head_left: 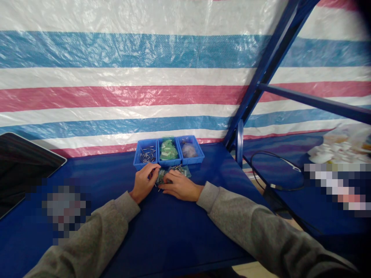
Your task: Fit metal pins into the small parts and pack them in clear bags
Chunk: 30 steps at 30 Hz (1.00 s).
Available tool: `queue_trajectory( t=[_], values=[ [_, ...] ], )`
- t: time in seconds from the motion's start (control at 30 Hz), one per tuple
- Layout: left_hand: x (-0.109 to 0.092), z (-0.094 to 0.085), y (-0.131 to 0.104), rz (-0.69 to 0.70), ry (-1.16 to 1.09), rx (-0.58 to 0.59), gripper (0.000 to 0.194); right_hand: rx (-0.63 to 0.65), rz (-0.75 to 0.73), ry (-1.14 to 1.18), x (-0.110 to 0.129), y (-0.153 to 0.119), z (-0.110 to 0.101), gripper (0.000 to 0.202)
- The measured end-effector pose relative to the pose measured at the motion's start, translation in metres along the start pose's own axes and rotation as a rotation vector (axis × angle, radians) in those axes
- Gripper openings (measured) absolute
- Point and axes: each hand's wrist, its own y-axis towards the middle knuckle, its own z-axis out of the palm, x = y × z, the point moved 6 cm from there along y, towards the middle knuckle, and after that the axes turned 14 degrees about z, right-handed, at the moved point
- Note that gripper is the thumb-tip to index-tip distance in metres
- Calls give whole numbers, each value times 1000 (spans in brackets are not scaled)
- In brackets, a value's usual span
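A small clear, greenish plastic bag lies on the blue table just in front of the bins, with thin metal pieces in or on it. My left hand is closed at the bag's left side, fingertips bent in against it. Over its front right part, my right hand has its fingers curled onto the plastic. A short thin metal piece shows below the right fingertips. Behind the hands stand three joined blue bins: the left bin holds metal pins, the middle one green plastic bags, the right one clear bags.
A dark screen with a pale frame stands at the left. A blue metal frame rises at the right, near a black cable and white bagged items. Striped sheeting hangs behind the table. Two patches are pixelated.
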Motion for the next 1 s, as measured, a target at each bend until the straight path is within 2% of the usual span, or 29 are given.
queue_trajectory(
  t=[0.37,1.0],
  values=[
    [2,3,-1,6,-23,39,15,67,-37,-101,6,0,6,26],
    [-5,2,2,46,-30,27,17,8,-1,-82,3,1,8,19]
  ],
)
